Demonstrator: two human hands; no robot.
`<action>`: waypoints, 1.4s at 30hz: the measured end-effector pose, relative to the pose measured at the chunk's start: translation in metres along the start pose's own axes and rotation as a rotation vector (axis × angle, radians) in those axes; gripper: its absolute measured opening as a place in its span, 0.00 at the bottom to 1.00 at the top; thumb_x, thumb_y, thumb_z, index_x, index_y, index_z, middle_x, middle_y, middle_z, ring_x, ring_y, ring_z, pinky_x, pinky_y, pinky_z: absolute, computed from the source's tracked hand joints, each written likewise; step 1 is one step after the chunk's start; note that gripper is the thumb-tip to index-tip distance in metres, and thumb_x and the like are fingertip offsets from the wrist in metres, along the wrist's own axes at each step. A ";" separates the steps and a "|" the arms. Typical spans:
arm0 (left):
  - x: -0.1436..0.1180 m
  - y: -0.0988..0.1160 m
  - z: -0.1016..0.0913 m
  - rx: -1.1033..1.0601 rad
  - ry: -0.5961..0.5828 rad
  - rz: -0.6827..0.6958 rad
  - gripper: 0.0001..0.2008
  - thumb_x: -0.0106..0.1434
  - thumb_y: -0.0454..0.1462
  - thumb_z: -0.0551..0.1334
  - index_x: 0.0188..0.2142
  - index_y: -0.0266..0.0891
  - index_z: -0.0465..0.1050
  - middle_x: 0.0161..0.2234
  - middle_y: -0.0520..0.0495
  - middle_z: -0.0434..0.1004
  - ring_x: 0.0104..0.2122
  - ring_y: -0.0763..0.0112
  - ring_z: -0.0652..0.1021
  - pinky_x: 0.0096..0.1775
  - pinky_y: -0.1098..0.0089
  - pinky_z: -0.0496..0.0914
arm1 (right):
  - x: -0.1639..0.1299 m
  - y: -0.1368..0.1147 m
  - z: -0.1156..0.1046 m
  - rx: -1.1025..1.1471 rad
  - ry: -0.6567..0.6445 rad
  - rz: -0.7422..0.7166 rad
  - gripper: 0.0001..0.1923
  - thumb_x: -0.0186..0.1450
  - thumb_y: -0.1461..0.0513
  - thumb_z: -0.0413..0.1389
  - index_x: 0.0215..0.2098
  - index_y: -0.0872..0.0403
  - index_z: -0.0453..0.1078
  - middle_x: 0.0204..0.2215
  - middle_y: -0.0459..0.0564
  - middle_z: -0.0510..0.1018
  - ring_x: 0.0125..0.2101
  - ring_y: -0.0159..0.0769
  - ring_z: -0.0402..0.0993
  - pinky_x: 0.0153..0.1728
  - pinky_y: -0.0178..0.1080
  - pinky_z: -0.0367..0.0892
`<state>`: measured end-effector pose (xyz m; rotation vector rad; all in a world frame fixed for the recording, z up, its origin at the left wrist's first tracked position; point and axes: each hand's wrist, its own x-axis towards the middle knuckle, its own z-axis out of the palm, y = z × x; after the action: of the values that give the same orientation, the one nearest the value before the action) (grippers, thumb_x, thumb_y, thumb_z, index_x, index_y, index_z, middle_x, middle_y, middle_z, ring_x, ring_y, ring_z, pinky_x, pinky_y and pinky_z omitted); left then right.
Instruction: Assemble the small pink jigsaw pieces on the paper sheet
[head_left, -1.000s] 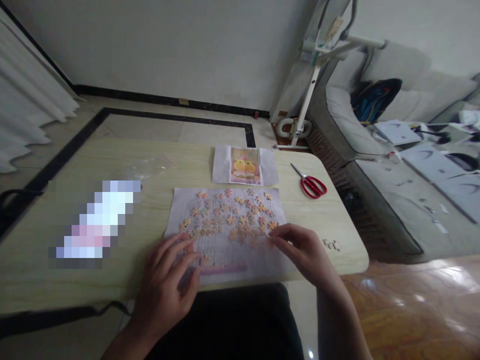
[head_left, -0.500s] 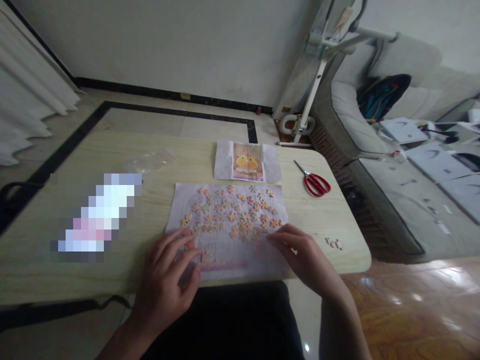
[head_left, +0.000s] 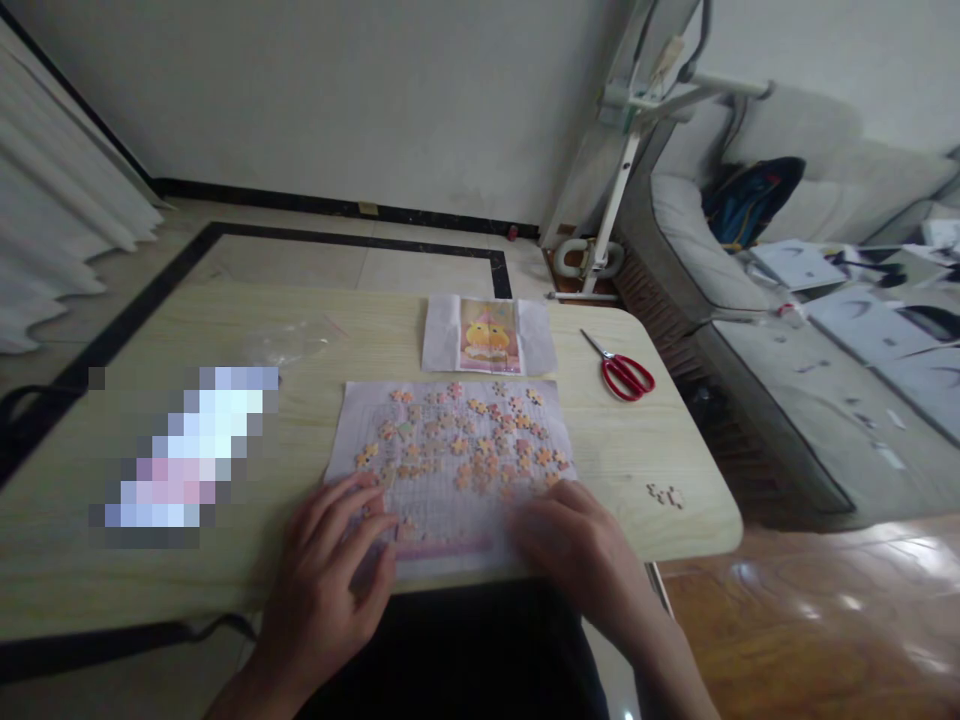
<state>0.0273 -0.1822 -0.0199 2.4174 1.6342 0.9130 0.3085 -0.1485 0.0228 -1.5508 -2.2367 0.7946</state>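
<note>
No readable text or labels

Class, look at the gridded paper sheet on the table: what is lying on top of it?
Loose orange puzzle pieces are scattered over the gridded sheet. The left hand and right hand rest on its near edge, hiding whatever lies beneath them.

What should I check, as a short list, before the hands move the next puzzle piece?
1. Sheet lies flat on the table: ok.
2. Left hand rests on the sheet's near left corner: ok.
3. Right hand is on the sheet's near right edge; whether it holds a piece: cannot tell.
4. Loose pieces all stay on the sheet: not ok, a few stray pieces lie to the right, near the table edge.
5. Picture behind the sheet is uncovered: ok.
6. Scissors lie apart from both hands: ok.
</note>
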 end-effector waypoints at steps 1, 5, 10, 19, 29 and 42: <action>0.000 0.000 0.000 0.002 0.001 0.002 0.10 0.60 0.31 0.61 0.42 0.40 0.70 0.49 0.39 0.71 0.56 0.49 0.68 0.54 0.44 0.65 | 0.000 -0.001 0.000 -0.006 -0.005 -0.001 0.08 0.68 0.60 0.55 0.32 0.52 0.73 0.32 0.50 0.72 0.36 0.40 0.70 0.34 0.41 0.67; -0.001 0.000 0.000 0.004 0.007 0.012 0.10 0.60 0.31 0.61 0.42 0.40 0.70 0.49 0.39 0.71 0.55 0.49 0.69 0.54 0.44 0.65 | 0.001 -0.003 0.004 0.004 0.012 0.001 0.09 0.68 0.62 0.54 0.30 0.53 0.72 0.31 0.50 0.71 0.35 0.39 0.69 0.33 0.40 0.65; 0.000 0.000 -0.001 0.001 0.011 0.013 0.09 0.60 0.31 0.61 0.42 0.40 0.70 0.49 0.39 0.71 0.55 0.49 0.69 0.54 0.44 0.65 | -0.001 0.001 0.007 0.038 0.006 -0.004 0.08 0.67 0.66 0.54 0.31 0.53 0.72 0.32 0.49 0.71 0.34 0.37 0.68 0.33 0.38 0.64; -0.001 0.000 0.000 0.002 0.018 0.012 0.09 0.61 0.32 0.60 0.42 0.40 0.70 0.49 0.39 0.71 0.56 0.50 0.68 0.54 0.45 0.64 | -0.001 0.000 0.011 0.158 0.047 -0.085 0.09 0.66 0.68 0.52 0.28 0.53 0.66 0.31 0.49 0.71 0.33 0.35 0.67 0.32 0.36 0.63; -0.001 0.000 0.000 -0.001 0.027 0.016 0.09 0.61 0.32 0.61 0.42 0.40 0.71 0.49 0.39 0.70 0.55 0.50 0.69 0.54 0.46 0.65 | 0.001 -0.003 0.019 0.534 0.188 0.085 0.05 0.63 0.62 0.56 0.29 0.53 0.69 0.25 0.46 0.74 0.27 0.32 0.70 0.28 0.34 0.67; -0.001 -0.001 0.001 0.008 0.022 0.010 0.09 0.61 0.32 0.60 0.41 0.41 0.71 0.50 0.40 0.71 0.55 0.50 0.69 0.54 0.46 0.64 | 0.008 0.002 0.015 0.578 0.298 0.145 0.06 0.63 0.58 0.58 0.34 0.52 0.75 0.31 0.49 0.81 0.33 0.37 0.76 0.34 0.38 0.71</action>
<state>0.0267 -0.1824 -0.0220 2.4318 1.6375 0.9392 0.2993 -0.1445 0.0094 -1.4315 -1.5169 1.0530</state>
